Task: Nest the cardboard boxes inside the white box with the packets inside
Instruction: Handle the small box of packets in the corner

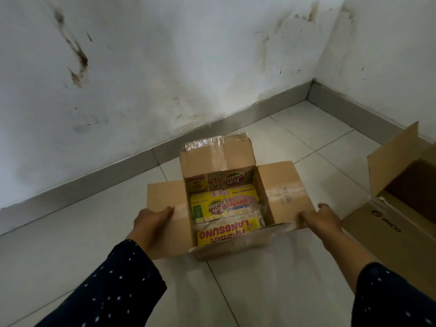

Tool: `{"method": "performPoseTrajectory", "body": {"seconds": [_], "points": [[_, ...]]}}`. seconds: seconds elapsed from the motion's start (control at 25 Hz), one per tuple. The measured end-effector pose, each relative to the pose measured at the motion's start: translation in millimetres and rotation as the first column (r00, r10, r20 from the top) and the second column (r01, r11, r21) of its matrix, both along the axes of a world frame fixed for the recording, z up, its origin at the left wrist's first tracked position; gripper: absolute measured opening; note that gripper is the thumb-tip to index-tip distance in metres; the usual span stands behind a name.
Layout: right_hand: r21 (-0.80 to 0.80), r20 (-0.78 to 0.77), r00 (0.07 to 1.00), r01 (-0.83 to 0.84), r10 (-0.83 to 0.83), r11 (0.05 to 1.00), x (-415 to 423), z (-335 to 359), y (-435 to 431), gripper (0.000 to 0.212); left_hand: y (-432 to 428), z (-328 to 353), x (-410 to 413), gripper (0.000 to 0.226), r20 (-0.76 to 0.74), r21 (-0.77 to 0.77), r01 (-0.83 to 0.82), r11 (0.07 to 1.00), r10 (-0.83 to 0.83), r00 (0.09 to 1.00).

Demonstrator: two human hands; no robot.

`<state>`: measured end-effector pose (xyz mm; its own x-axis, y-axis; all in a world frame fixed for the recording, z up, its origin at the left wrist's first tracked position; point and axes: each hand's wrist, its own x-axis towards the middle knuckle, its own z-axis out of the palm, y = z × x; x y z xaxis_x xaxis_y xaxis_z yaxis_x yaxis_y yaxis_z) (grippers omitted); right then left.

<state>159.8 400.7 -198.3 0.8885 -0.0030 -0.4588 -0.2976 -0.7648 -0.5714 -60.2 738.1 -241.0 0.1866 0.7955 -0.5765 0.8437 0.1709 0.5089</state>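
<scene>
Holding the open cardboard box (226,199) by its two side flaps, one hand per flap, so it stays level and the packets (224,208) inside don't slide. Left hand (153,220) has its fingers (168,212) curled over the near edge of the left flap, right hand (320,219) pinches the near corner of the right flap the same way. Can't tell if the box is resting on the tiled floor or lifted just off it. It sits near the wall, with the far flap standing up. Off at the right edge is another brown box (405,185), flaps open, probably next for nesting. No white box in sight, so the target is somewhere out of view.
</scene>
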Motion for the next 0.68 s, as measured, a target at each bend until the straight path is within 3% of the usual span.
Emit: {"method": "performPoseTrajectory", "body": {"seconds": [0.12, 0.24, 0.44, 0.52, 0.6, 0.68], "points": [[0.051, 0.047, 0.998, -0.046, 0.043, 0.998, 9, 12, -6, 0.031, -2, 31, 34, 0.055, 0.146, 0.141, 0.108, 0.984, -0.129, 0.981], [0.142, 0.031, 0.992, -0.129, 0.126, 0.981, 23, 26, -6, 0.026, -10, 67, 88, 0.055, 0.114, 0.203, 0.261, 0.944, -0.288, 0.951], [-0.098, 0.28, 0.953, -0.092, 0.116, 0.991, 58, 37, 5, 0.023, -36, 92, 157, 0.067, 0.347, -0.03, 0.5, 0.866, -0.46, 0.817], [-0.108, 0.297, 0.954, -0.014, 0.045, 0.994, 73, 37, 7, 0.025, -45, 85, 184, 0.056, 0.367, 0.046, 0.463, 0.885, -0.445, 0.816], [-0.089, 0.297, 0.954, 0.067, -0.037, 0.994, 87, 33, 7, 0.029, -58, 77, 211, 0.043, 0.385, 0.238, 0.323, 0.916, -0.394, 0.834], [-0.023, 0.287, 0.947, 0.162, -0.148, 0.987, 102, 28, 7, 0.035, -70, 71, 235, 0.035, 0.492, 0.295, 0.198, 0.935, -0.326, 0.807]]}}
